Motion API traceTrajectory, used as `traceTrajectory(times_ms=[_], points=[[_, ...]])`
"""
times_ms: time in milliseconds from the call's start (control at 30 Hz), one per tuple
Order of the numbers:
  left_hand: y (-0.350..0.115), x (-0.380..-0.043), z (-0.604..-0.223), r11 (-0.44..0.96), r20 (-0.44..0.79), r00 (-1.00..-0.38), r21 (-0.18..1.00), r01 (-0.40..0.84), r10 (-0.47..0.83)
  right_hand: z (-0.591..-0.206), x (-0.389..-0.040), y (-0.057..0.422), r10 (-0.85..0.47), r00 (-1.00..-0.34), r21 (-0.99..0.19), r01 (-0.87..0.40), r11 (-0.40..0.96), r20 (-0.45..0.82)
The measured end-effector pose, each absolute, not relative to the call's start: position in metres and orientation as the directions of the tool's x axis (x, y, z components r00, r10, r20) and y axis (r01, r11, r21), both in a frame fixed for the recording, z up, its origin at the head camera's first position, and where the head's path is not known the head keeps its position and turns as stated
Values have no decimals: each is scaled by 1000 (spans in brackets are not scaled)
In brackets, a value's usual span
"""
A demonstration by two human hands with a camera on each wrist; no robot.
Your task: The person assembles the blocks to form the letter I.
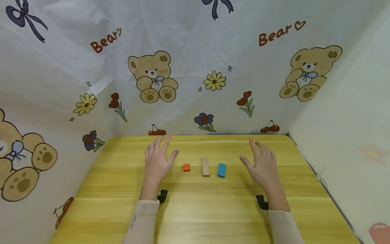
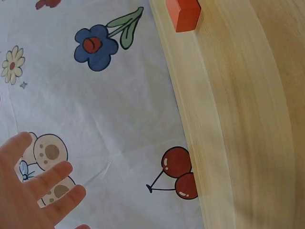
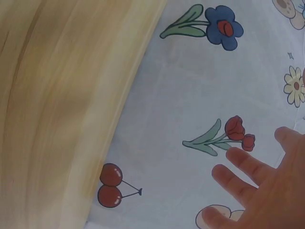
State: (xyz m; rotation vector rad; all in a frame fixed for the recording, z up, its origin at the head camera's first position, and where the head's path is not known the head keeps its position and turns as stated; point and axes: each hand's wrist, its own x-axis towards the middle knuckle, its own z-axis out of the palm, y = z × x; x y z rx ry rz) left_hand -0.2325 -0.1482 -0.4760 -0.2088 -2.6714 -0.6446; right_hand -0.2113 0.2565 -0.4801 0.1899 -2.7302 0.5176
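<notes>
Three blocks lie in a row on the table between the two hands: a small orange block (image 1: 186, 167), a long plain wooden block (image 1: 205, 167) and a blue block (image 1: 221, 170). The left hand (image 1: 157, 162), fingers spread, hovers left of the orange block and holds nothing. On the other side, the right hand (image 1: 262, 166) is held out with spread fingers, to the right of the blue block. The left wrist view catches the orange block (image 2: 184, 15) at its top edge, with the left hand (image 2: 33, 191) low at the left. No block shows in the right wrist view.
The wood-grain table (image 1: 210, 213) ends at a hanging white cloth (image 1: 189, 40) printed with bears, flowers and cherries. A black wrist mount piece (image 1: 163, 196) juts inward from the left wrist, and another black piece (image 1: 262, 202) from the right.
</notes>
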Motion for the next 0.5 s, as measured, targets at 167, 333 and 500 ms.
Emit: traceTrajectory(times_ms=[167,333,500], points=[[-145,-232,-474,877,387,-921,426,222,45,-479,-211,253,-65,-940,-347,-187,919,336],[-141,-232,-474,870,381,-924,441,219,39,-477,-210,251,-67,-945,-355,-186,916,321],[-137,-231,-474,855,392,-920,468,223,25,-477,-210,249,-75,-946,-369,-195,909,316]])
